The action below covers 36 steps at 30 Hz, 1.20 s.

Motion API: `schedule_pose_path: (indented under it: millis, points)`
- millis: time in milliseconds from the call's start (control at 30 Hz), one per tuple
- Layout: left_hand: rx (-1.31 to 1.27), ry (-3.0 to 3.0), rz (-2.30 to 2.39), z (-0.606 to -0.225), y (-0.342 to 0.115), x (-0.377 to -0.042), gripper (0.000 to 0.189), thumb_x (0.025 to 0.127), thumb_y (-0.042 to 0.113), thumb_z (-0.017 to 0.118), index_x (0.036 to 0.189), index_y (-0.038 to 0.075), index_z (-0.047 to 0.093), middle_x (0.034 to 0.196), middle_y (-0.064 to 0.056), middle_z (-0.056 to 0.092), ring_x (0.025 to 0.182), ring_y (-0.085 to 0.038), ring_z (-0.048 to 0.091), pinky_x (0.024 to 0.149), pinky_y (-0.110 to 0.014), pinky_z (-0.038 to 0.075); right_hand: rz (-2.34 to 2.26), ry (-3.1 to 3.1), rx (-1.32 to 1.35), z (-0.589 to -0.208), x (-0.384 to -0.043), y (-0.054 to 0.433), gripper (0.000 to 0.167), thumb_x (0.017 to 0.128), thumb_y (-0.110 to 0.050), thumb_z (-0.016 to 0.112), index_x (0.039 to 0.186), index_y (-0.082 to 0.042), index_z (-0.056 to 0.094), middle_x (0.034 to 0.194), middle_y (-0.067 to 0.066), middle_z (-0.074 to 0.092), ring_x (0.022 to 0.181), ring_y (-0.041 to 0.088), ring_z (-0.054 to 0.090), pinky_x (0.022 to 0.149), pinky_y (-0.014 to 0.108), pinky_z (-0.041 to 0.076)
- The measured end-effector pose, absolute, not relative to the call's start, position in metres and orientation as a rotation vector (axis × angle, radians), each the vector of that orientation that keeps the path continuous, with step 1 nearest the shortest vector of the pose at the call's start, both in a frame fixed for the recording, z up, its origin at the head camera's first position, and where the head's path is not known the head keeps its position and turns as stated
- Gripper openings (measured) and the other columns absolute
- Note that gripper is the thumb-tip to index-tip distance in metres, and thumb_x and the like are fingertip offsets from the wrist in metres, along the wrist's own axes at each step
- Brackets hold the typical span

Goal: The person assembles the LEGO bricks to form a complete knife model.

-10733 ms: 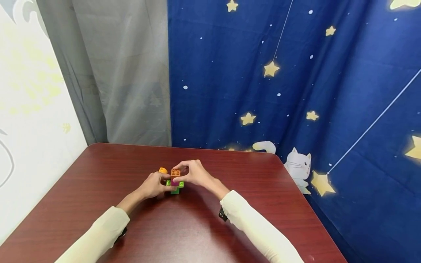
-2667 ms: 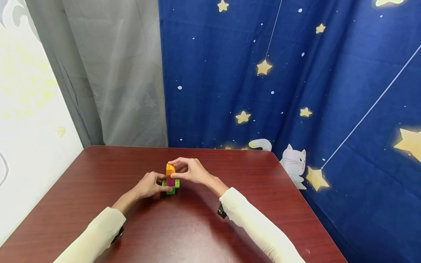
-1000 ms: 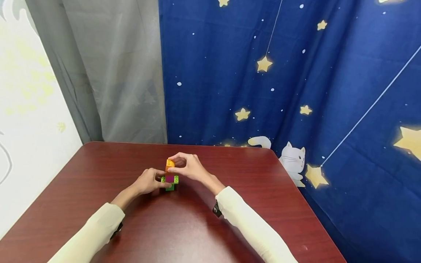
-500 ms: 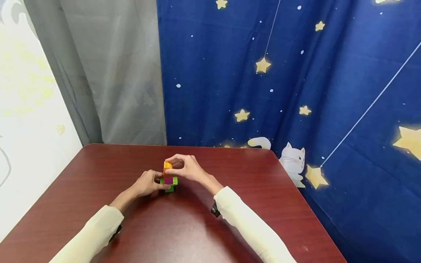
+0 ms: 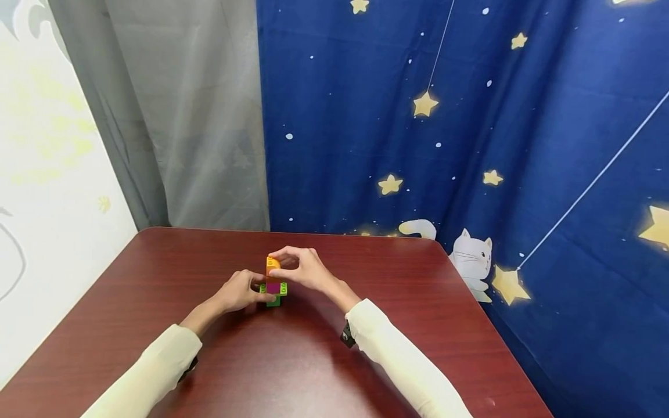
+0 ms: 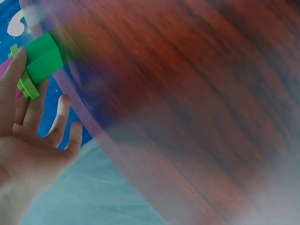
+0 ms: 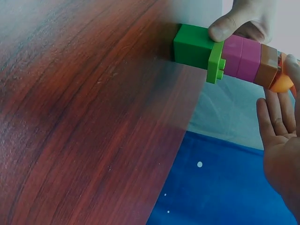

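A tower of toy building blocks stands upright on the table. From the bottom it has a green block (image 7: 193, 47), a wider lime plate (image 7: 214, 65), two magenta blocks (image 7: 241, 56) and a brown-orange block (image 7: 266, 64). At the top is a yellow-orange rounded block (image 5: 273, 264). My right hand (image 5: 308, 270) pinches this rounded block between thumb and fingers. Studs show between it and the brown-orange block, so a small gap seems left there. My left hand (image 5: 241, 290) grips the tower around the lime plate, its thumb on the near side.
The dark red wooden table (image 5: 292, 360) reaches out around both forearms. Behind it hang a grey curtain (image 5: 209, 116) and a blue starry curtain (image 5: 340, 116). A white patterned surface (image 5: 52, 203) borders the left side.
Earlier my right hand was at the brown-orange block and the rounded block lay beside the tower. Now the right hand holds the rounded block on top. Over the last second the hands barely moved.
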<state>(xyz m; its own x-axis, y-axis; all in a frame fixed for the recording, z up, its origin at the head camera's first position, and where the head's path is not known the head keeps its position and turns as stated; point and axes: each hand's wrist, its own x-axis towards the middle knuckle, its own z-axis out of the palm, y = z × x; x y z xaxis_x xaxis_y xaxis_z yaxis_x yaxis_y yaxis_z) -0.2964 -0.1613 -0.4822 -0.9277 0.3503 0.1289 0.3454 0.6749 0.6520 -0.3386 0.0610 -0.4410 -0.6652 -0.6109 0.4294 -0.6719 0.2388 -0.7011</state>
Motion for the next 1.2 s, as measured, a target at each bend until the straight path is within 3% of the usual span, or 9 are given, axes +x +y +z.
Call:
schedule_pose_path:
  millis: [133, 400, 633, 833, 1033, 1200]
  points:
    - [0.57, 2.863, 1.114, -0.481, -0.16, -0.297, 0.048, 0.083, 0.039, 0.088, 0.12, 0.011, 0.077, 0.108, -0.005, 0.078, 0.102, -0.023, 0.072, 0.093, -0.051, 0.055, 1.43, -2.391, 1.245, -0.444, -0.338, 0.062, 0.037, 0.088, -0.02, 0.086, 0.122, -0.016, 0.074, 0.108, -0.002, 0.078, 0.092, 0.003, 0.072, 0.087, 0.041, 0.059]
    - [0.598, 2.875, 1.117, -0.478, -0.16, -0.299, 0.047, 0.083, 0.038, 0.089, 0.118, 0.01, 0.078, 0.102, -0.003, 0.078, 0.097, -0.02, 0.071, 0.089, -0.05, 0.056, 1.396, -2.333, 1.229, -0.447, -0.335, 0.062, 0.038, 0.088, -0.019, 0.085, 0.124, -0.013, 0.073, 0.107, -0.002, 0.078, 0.096, 0.007, 0.074, 0.088, 0.033, 0.058]
    - [0.608, 2.863, 1.105, -0.481, -0.16, -0.296, 0.044, 0.085, 0.038, 0.088, 0.117, 0.011, 0.078, 0.1, 0.003, 0.078, 0.089, -0.012, 0.069, 0.084, -0.041, 0.056, 1.415, -2.322, 1.242, -0.452, -0.331, 0.061, 0.038, 0.087, -0.016, 0.086, 0.123, -0.012, 0.073, 0.109, 0.002, 0.078, 0.096, 0.008, 0.074, 0.086, 0.024, 0.057]
    - [0.602, 2.878, 1.124, -0.479, -0.16, -0.295, 0.044, 0.083, 0.036, 0.089, 0.117, 0.01, 0.078, 0.102, 0.001, 0.078, 0.09, -0.013, 0.069, 0.084, -0.043, 0.056, 1.452, -2.313, 1.228, -0.45, -0.33, 0.058, 0.037, 0.087, -0.012, 0.085, 0.122, -0.011, 0.072, 0.109, 0.005, 0.078, 0.096, 0.011, 0.074, 0.087, 0.031, 0.058]
    - [0.608, 2.868, 1.122, -0.48, -0.16, -0.295, 0.045, 0.084, 0.035, 0.088, 0.118, 0.008, 0.077, 0.102, 0.0, 0.078, 0.09, -0.014, 0.07, 0.083, -0.042, 0.057, 1.486, -2.274, 1.234, -0.446, -0.32, 0.058, 0.037, 0.088, -0.005, 0.083, 0.123, -0.003, 0.07, 0.107, 0.012, 0.077, 0.092, 0.018, 0.075, 0.084, 0.04, 0.06]
    - [0.663, 2.856, 1.158, -0.483, -0.161, -0.294, 0.045, 0.086, 0.033, 0.087, 0.118, 0.004, 0.076, 0.099, -0.001, 0.077, 0.087, -0.014, 0.07, 0.08, -0.036, 0.058, 1.492, -2.249, 1.229, -0.451, -0.321, 0.057, 0.038, 0.088, -0.005, 0.083, 0.123, -0.004, 0.07, 0.107, 0.012, 0.077, 0.09, 0.018, 0.075, 0.081, 0.035, 0.06]
